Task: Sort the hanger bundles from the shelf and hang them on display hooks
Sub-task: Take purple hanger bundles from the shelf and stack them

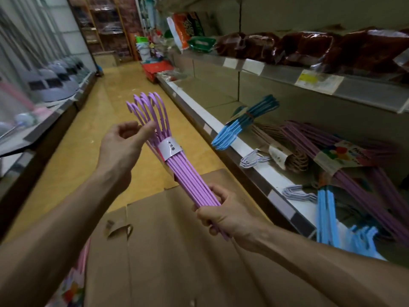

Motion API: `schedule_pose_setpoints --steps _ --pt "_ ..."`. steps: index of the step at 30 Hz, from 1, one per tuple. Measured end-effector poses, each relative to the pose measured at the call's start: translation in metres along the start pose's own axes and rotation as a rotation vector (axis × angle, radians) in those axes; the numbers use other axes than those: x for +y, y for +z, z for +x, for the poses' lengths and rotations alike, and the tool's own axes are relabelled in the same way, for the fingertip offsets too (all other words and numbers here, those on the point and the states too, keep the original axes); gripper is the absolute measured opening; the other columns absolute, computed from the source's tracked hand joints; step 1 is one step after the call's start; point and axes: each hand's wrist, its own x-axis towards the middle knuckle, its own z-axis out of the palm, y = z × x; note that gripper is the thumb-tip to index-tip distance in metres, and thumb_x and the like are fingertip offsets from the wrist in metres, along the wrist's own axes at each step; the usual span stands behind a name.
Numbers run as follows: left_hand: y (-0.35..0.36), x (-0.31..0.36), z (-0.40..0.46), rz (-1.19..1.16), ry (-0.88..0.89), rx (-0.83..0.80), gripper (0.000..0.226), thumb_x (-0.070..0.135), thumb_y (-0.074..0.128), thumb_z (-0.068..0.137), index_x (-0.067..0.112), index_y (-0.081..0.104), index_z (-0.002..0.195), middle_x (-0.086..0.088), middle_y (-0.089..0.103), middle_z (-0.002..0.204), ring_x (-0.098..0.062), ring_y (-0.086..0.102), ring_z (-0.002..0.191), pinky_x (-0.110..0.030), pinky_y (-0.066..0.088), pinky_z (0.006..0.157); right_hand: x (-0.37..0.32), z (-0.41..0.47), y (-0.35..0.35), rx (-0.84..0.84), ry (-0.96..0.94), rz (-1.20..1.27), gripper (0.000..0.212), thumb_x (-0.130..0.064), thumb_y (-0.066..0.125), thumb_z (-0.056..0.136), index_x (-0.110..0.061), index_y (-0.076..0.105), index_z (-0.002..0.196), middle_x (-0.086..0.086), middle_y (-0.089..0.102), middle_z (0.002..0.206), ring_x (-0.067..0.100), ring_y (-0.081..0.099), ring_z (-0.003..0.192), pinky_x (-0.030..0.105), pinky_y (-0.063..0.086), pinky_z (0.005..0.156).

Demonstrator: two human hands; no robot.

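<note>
Purple bundle (177, 165): right hand (223, 216) grips its base; left hand (124, 142), loosely curled, touches the hooks (likely aligning them for hanging).

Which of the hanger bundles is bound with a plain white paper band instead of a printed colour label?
The light purple bundle held in both hands; the purple bundle on the shelf wears a printed colour label.

Smooth lilac plastic hanger bundle (177, 165)

Right hand (223, 214) curled in a tight grip, left hand (124, 144) raised, fingers loosely bent, both forearms extended
</note>
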Motion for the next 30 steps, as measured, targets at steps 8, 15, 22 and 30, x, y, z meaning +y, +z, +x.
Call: schedule_pose_setpoints --steps 8,15,22,30 --pt "-0.053 -0.006 -0.002 0.045 0.05 -0.03 0.018 0.017 0.076 0.083 0.031 0.069 0.092 0.015 0.072 0.084 0.014 0.065 0.068 -0.004 0.047 0.055 0.022 0.002 0.055 -0.251 0.085 -0.064 0.051 -0.002 0.07 0.081 -0.028 0.056 0.123 0.017 0.064 0.114 0.017 0.067 0.075 0.034 0.056 0.063" --pt "-0.092 -0.022 -0.013 0.138 -0.032 0.02 0.013 0.016 0.074 0.085 0.027 0.07 0.09 -0.014 0.073 0.098 -0.022 0.066 0.084 -0.029 0.055 0.073 0.02 0.021 0.09 -0.513 0.162 -0.228 0.037 -0.036 0.078 0.083 -0.045 0.056 0.111 -0.004 0.066 0.112 0.007 0.069 0.097 0.021 0.059 0.075" --pt "-0.109 -0.036 -0.026 0.177 -0.04 -0.006 0.028 0.01 0.073 0.084 0.012 0.07 0.111 -0.002 0.072 0.091 -0.001 0.066 0.07 -0.013 0.054 0.064 0.014 0.058 0.131 -0.503 0.294 -0.042 0.041 -0.031 0.058 0.099 -0.001 0.062 0.126 0.006 0.071 0.104 0.016 0.068 0.088 0.029 0.054 0.082" --pt "-0.142 -0.046 -0.04 0.293 -0.054 -0.066 0.012 0.019 0.072 0.086 0.014 0.073 0.097 0.006 0.071 0.082 0.011 0.06 0.061 -0.006 0.047 0.056 0.032 0.064 0.17 -0.73 0.428 0.219 0.013 -0.007 0.054 0.099 -0.008 0.067 0.1 0.013 0.07 0.108 0.018 0.068 0.085 0.032 0.058 0.082"
